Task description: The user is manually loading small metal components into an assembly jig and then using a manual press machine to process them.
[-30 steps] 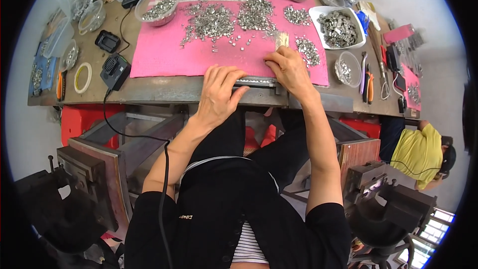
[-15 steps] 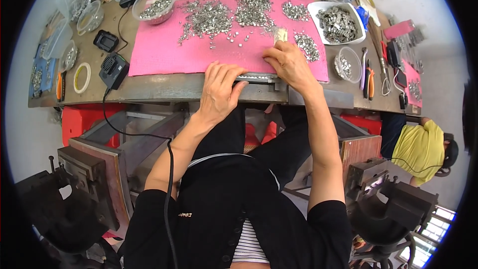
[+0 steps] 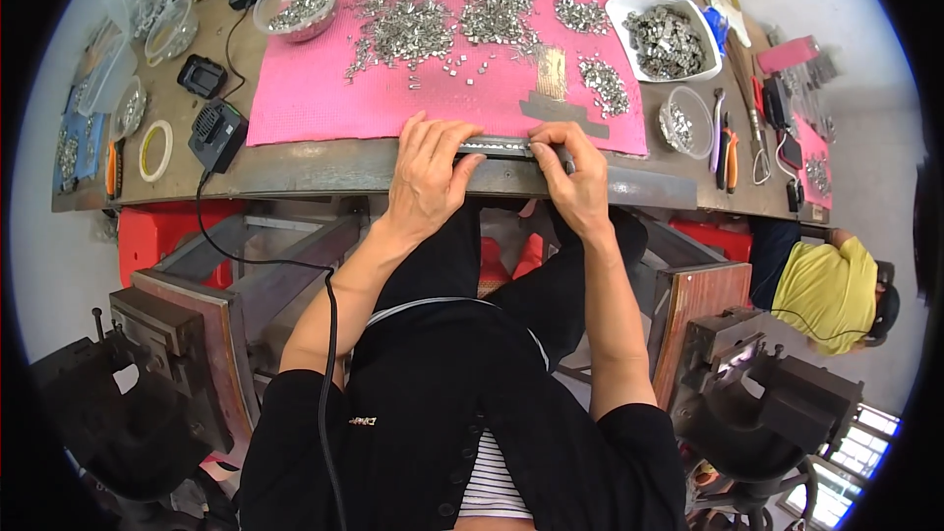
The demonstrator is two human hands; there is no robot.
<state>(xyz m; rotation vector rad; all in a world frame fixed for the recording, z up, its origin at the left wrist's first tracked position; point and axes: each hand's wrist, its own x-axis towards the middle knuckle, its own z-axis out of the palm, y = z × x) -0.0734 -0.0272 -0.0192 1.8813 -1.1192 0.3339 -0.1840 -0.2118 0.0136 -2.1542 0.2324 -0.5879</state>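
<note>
A narrow dark metal strip (image 3: 499, 149) carrying a row of small shiny pieces lies along the front edge of the bench. My left hand (image 3: 428, 172) grips its left end, fingers on the far side and thumb on the near side. At the opposite end, my right hand (image 3: 573, 172) pinches the strip between thumb and bent fingers. Just beyond that hand, a flat brush with pale bristles (image 3: 552, 72) lies on the pink mat (image 3: 324, 103), beside a grey, irregular flat piece (image 3: 565, 114). Loose metal pieces (image 3: 408, 29) are heaped farther back.
A white tray (image 3: 715, 67) and clear tubs (image 3: 334, 15) hold metal parts. Orange-handled pliers (image 3: 732, 162) lie right; a black charger (image 3: 218, 136) and tape roll (image 3: 157, 150) lie left. Its cable crosses my left arm. A person in yellow (image 3: 824, 295) is at far right.
My right hand has let go of the brush, which now lies on the mat, and has come down to the strip's right end. My left hand stays on the strip.
</note>
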